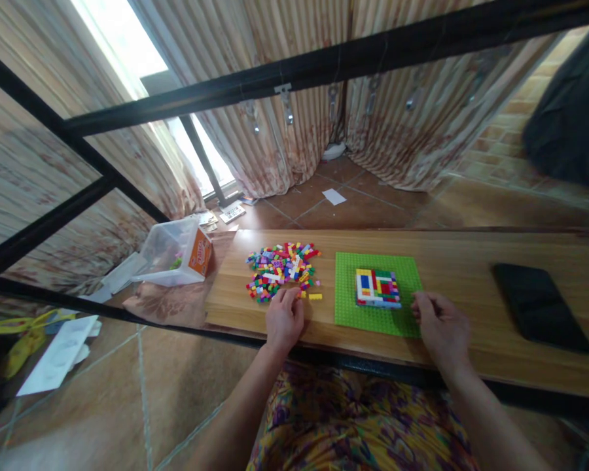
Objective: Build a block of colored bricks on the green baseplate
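Observation:
Toy building bricks of many colours lie in a loose pile on the wooden table. At the pile's near edge is my left hand, its fingers curled and closed; whatever they may grip is hidden. A yellow brick lies just right of those fingertips. On the green baseplate sits a low block of multicoloured bricks, with white, red, blue, yellow and green pieces on top. My right hand is beside the baseplate's right edge, fingers pinched together. I cannot make out anything between them.
A black tablet or large phone lies toward the table's right end. To the left, beyond the table's end, stands a clear plastic box with an orange label. Black metal bars cross above the table, with curtains behind.

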The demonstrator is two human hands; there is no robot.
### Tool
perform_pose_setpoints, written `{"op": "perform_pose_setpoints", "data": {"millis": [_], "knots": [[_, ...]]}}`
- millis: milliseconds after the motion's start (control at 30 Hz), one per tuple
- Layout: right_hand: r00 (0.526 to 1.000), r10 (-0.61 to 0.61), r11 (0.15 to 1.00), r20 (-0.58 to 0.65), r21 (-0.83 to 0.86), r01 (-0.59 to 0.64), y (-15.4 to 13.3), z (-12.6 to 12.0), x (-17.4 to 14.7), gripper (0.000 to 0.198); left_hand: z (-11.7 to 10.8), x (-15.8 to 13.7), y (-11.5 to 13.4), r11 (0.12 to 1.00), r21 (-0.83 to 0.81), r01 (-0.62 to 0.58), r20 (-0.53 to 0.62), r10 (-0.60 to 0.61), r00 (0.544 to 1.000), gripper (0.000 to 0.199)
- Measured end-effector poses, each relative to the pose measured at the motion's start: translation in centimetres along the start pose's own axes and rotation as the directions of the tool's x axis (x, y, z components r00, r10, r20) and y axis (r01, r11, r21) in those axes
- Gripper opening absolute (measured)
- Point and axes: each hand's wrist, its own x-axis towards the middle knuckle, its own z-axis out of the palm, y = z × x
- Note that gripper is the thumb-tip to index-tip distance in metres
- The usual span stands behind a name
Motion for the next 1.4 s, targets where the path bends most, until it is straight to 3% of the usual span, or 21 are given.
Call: {"op": "perform_pose_setpoints", "data": {"millis": [133, 367, 533, 633, 700, 767, 867, 1033, 1400], "knots": [[1.000, -0.011, 1.000, -0.004, 0.000, 0.011, 0.1, 0.1, 0.0, 0.040, 0.5, 1.8, 1.1, 0.993, 0.019, -0.120, 0.043, 0.119, 0.992, 0.027], [1.000, -0.010, 1.000, 0.006, 0.015, 0.010, 0.3, 0.2, -0.1, 0.043, 1.8, 6.0, 2.0, 0.927, 0.216, -0.306, 0.282, 0.241, 0.929, 0.017], [0.999, -0.032, 0.999, -0.007, 0.022, 0.032, 0.0, 0.4, -0.2, 0.044, 1.6, 6.6, 2.2, 0.919, 0.199, -0.341, 0.293, 0.276, 0.916, 0.017], [1.000, -0.008, 0.997, -0.007, 0.079, 0.009, -0.2, 0.5, -0.1, 0.044, 0.9, 5.7, 3.5, 0.961, 0.072, -0.269, 0.240, 0.245, 0.939, 0.018], [1.000, 0.023, 0.990, -0.008, 0.140, -0.022, -0.6, 0.4, -0.1, 0.043, 0.5, 4.6, 4.9, 0.977, -0.114, -0.178, 0.234, 0.201, 0.951, 0.017], [0.999, 0.032, 0.983, -0.003, 0.180, -0.031, -1.4, 0.1, -0.6, 0.042, 0.4, 3.3, 6.5, 0.942, -0.325, -0.087, 0.264, 0.179, 0.948, 0.016], [0.998, -0.024, 0.981, 0.064, 0.195, 0.011, -3.0, -0.6, -2.1, 0.038, 0.5, 1.7, 8.9, 0.874, -0.485, 0.028, 0.271, 0.120, 0.955, 0.014], [0.967, -0.058, 0.969, 0.249, 0.248, -0.005, -5.2, -1.2, -5.6, 0.031, 1.5, 0.0, 11.8, 0.801, -0.593, 0.083, 0.322, 0.141, 0.936, 0.013], [0.944, -0.073, 0.975, 0.322, 0.221, 0.000, -3.8, -2.4, -6.0, 0.026, 3.1, -0.8, 13.2, 0.759, -0.634, 0.152, 0.399, 0.153, 0.904, 0.011]]}}
